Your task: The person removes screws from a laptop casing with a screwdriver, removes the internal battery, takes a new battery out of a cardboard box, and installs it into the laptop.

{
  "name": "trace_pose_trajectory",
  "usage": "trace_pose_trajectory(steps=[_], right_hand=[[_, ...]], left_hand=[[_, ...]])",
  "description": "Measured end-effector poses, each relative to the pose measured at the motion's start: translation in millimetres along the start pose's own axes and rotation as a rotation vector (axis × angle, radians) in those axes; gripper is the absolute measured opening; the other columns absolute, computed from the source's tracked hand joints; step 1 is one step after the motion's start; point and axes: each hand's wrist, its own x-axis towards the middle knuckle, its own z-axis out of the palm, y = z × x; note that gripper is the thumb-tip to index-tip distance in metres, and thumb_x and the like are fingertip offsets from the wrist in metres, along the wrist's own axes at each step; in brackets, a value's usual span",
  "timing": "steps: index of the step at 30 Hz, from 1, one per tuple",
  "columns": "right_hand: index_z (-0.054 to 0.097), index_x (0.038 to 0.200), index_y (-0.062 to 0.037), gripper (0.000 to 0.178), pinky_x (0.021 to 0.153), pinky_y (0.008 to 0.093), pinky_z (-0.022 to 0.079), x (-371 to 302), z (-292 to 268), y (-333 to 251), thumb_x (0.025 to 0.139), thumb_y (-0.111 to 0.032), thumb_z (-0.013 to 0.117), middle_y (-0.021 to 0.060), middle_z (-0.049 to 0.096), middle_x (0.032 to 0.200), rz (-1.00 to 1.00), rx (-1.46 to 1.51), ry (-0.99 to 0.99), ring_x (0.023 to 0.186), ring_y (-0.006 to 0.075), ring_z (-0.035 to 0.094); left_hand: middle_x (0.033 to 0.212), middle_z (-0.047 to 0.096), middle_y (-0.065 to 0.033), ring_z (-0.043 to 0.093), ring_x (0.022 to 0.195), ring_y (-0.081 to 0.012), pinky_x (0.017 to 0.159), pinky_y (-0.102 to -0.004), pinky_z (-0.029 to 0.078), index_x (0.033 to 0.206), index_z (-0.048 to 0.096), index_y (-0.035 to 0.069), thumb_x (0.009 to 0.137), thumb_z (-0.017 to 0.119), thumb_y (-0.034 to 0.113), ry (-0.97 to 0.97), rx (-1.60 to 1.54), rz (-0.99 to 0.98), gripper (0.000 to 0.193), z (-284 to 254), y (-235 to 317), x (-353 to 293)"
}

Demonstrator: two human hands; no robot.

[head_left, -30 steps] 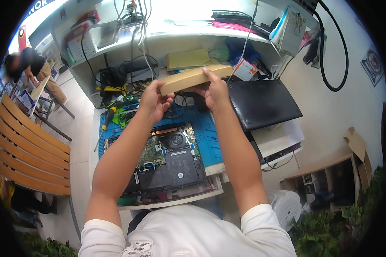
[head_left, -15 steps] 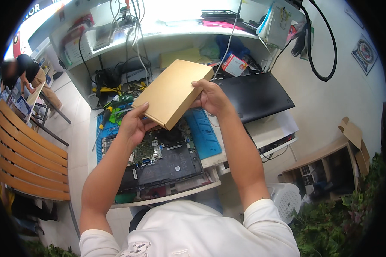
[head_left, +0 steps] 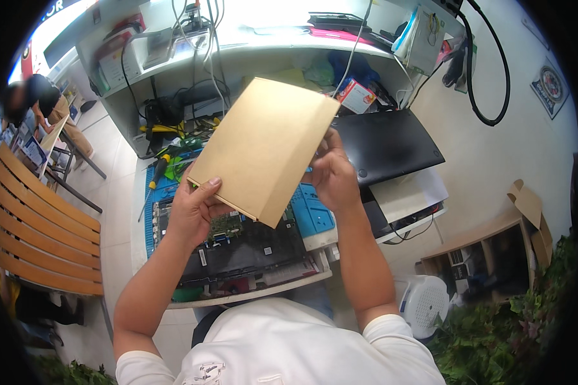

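1. Since the earlier frames, the tan cardboard box [head_left: 260, 151] has turned, so we now see its broad face tipped more toward us; the right thumb has left the side it pressed.
2. We see the left hand [head_left: 196, 208] gripping the box's lower left corner — thumb flat on the broad face, the other fingers partly hidden beneath.
3. The right hand [head_left: 336, 179] is at the box's right edge, fingers bent and partly open; we cannot tell whether it grips or only touches.
4. The box is held above the opened laptop [head_left: 250, 256] and blue mat [head_left: 313, 217] on the table [head_left: 320, 242].
5. We find a flat black panel [head_left: 388, 144] just beside the right hand — and a screwdriver [head_left: 160, 168] left of the box.
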Motion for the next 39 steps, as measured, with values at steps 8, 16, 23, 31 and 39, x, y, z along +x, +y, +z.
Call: trace_pose_trajectory(steps=[8, 16, 23, 31, 39], right_hand=[[0.038, 0.153, -0.0062, 0.059, 0.077, 0.0444, 0.074, -1, 13, 20, 0.101, -0.006, 0.065, 0.0190, 0.044, 0.157, -0.136, -0.400, 0.153, 0.131, 0.0305, 0.066], [0.045, 0.134, -0.0048, 0.063, 0.087, 0.0336, 0.063, 3, 21, 39, 0.091, -0.021, 0.089, 0.0134, 0.061, 0.131, -0.158, -0.503, 0.237, 0.118, 0.0215, 0.066], [0.045, 0.116, -0.0092, 0.071, 0.095, 0.0276, 0.051, 4, 20, 44, 0.080, -0.031, 0.102, 0.0049, 0.058, 0.111, -0.149, -0.547, 0.410, 0.105, 0.0145, 0.059], [0.040, 0.104, -0.0135, 0.059, 0.073, 0.0218, 0.044, -4, 10, 63, 0.090, -0.029, 0.095, -0.0009, 0.046, 0.097, -0.199, -0.556, 0.434, 0.083, 0.0085, 0.043], [0.039, 0.109, -0.0165, 0.048, 0.063, 0.0220, 0.052, -20, 26, 69, 0.094, 0.001, 0.081, 0.0017, 0.050, 0.103, -0.075, -0.185, 0.461, 0.080, 0.0065, 0.055]], left_hand=[[0.134, 0.070, -0.0156, 0.081, 0.097, -0.0253, 0.071, -0.0338, 0.073, 0.165, 0.036, 0.008, 0.099, 0.076, 0.016, 0.001, 0.003, -0.030, 0.078, -4, 3, 2], [0.143, 0.066, -0.0129, 0.076, 0.114, -0.0240, 0.088, -0.0385, 0.069, 0.167, 0.038, 0.010, 0.090, 0.090, 0.033, -0.121, 0.103, -0.013, 0.095, -26, 9, 15], [0.130, 0.069, -0.0098, 0.069, 0.118, -0.0191, 0.097, -0.0326, 0.060, 0.138, 0.073, 0.002, 0.079, 0.100, 0.035, -0.014, 0.749, 0.533, 0.072, -20, 17, 17], [0.081, 0.069, -0.0090, 0.059, 0.071, -0.0111, 0.067, -0.0286, 0.049, 0.124, 0.069, 0.000, 0.115, 0.060, 0.041, 0.274, 0.916, 0.765, 0.042, -14, 19, 24], [0.081, 0.069, -0.0094, 0.059, 0.069, -0.0149, 0.065, -0.0310, 0.047, 0.129, 0.062, 0.002, 0.118, 0.052, 0.037, 0.366, 0.955, 0.713, 0.038, -28, 25, 25]])
